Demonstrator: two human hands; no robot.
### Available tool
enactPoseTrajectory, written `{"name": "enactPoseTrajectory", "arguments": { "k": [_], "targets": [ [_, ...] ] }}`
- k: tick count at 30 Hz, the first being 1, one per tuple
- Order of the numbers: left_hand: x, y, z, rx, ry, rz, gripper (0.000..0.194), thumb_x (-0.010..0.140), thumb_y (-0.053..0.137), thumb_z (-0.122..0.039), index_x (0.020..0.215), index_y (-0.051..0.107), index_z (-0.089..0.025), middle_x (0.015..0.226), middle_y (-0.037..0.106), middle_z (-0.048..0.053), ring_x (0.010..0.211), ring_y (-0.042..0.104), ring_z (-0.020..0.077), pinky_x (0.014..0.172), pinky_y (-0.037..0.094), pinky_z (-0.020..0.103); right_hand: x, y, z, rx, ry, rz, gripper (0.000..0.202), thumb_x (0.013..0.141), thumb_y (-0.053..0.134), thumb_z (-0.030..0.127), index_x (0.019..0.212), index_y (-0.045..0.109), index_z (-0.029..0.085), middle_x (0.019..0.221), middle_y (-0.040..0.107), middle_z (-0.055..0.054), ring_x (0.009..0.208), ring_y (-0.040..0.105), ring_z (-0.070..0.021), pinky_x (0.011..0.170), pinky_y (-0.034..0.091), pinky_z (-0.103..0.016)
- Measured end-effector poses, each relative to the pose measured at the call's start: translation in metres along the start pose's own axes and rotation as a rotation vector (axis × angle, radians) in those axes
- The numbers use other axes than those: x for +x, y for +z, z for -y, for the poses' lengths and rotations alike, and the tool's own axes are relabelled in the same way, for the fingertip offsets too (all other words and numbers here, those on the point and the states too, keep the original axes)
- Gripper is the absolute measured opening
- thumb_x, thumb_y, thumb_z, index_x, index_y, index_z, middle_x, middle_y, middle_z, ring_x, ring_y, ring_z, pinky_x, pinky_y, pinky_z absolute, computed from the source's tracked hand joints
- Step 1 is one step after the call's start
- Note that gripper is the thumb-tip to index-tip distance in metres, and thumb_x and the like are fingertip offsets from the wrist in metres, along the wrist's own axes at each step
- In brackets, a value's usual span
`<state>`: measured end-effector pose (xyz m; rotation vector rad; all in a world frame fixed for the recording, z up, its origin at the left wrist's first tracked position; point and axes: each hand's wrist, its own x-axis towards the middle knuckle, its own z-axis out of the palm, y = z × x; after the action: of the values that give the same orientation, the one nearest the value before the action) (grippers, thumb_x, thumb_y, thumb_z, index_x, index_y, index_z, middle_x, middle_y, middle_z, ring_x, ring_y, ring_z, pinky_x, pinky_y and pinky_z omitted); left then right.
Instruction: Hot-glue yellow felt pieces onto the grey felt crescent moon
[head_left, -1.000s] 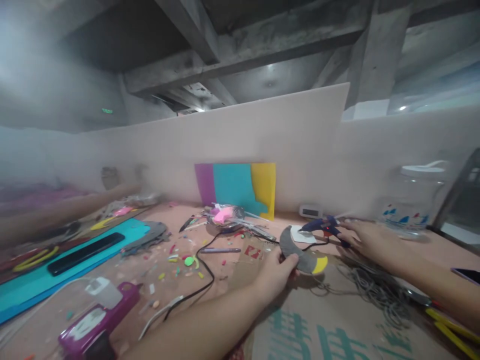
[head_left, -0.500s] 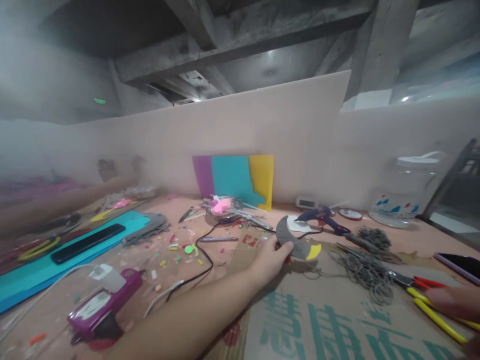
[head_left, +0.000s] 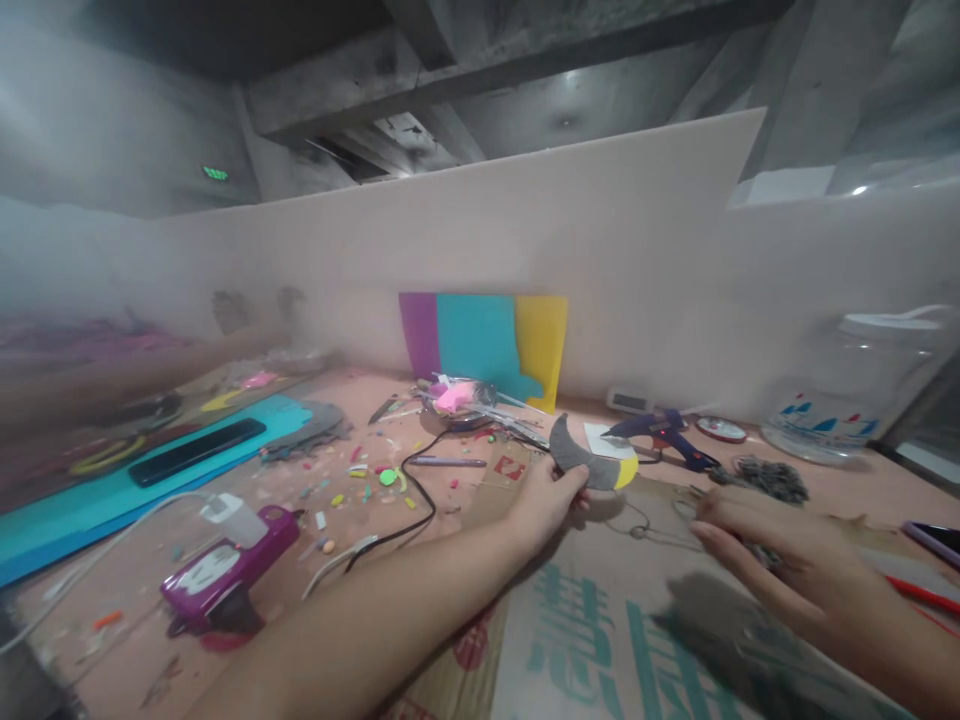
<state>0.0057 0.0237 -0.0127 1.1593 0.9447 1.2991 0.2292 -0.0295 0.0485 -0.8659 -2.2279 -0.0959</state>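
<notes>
A grey crescent piece with a yellow tip is held up between the thumb and fingers of my left hand, above the cardboard sheet. Over at the right, my right hand is at a tangle of grey cord, its fingers curled together on it; the hand covers most of the tangle. A thin loose strand of grey cord lies on the cardboard between the two hands. Behind the crescent are a small white card and a blue glue gun.
A purple power strip with a white plug is at the left, near a dark phone on blue sheets. Small coloured scraps and a black cable lie mid-table. A clear jug stands back right. Another person's arm is at far left.
My right hand has moved left from the yellow-handled tool onto the grey cord, which it now covers. My left hand still holds the crescent, tilted slightly differently. The view has shifted a little.
</notes>
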Motion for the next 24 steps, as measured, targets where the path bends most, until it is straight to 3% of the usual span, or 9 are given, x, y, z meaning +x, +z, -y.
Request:
{"name": "enactPoseTrajectory", "arguments": {
  "k": [3,8,24],
  "targets": [
    [-0.001,0.000,-0.001,-0.004,-0.015,0.008,0.033,0.069,0.067,-0.044,0.079,0.053,-0.016,0.060,0.057,-0.002,0.046,0.049,0.0093,0.043,0.041,0.022,-0.008,0.023,-0.018,0.012,0.047,0.031,0.035,0.097,0.045,0.036,0.066,0.051,0.021,0.060,0.053,0.000,0.056,0.053,-0.0142,0.053,0.044,-0.025],
    [-0.003,0.000,-0.004,-0.014,-0.005,0.000,0.032,0.069,0.069,-0.043,0.077,0.054,-0.015,0.060,0.058,-0.001,0.048,0.051,0.0088,0.047,0.039,0.021,-0.028,0.042,-0.033,0.040,0.127,0.066,0.032,0.096,0.044,0.037,0.071,0.055,0.021,0.064,0.057,-0.001,0.059,0.054,-0.0156,0.055,0.045,-0.027],
    [-0.004,-0.002,-0.004,-0.048,-0.038,-0.009,0.040,0.070,0.072,-0.050,0.079,0.055,-0.015,0.059,0.056,-0.002,0.051,0.050,0.0088,0.050,0.039,0.021,-0.012,0.039,-0.024,0.113,0.176,0.130,0.034,0.095,0.044,0.039,0.071,0.059,0.021,0.067,0.062,-0.003,0.060,0.058,-0.0165,0.056,0.049,-0.028]
  ]
}}
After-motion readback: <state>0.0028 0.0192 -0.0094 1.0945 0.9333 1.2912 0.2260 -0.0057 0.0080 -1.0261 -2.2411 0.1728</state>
